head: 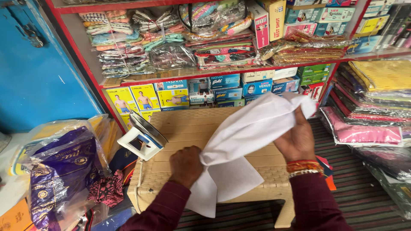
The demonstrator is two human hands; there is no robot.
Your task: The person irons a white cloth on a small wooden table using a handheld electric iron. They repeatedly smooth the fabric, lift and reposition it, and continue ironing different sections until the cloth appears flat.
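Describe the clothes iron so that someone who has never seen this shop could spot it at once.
Start at the beige plastic stool below the red shelves. On its left edge, just beyond the left hand gripping the white cloth, stands the iron, tipped up on its heel. It is the only white-and-blue appliance with a shiny metal soleplate; its neighbours are cloth and bags.

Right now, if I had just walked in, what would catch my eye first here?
First, the white cloth stretched between the left hand and the right hand, above a beige plastic stool. On the stool's left edge an iron stands tipped up. Behind, red-framed shelves are crammed with boxes and packed garments.
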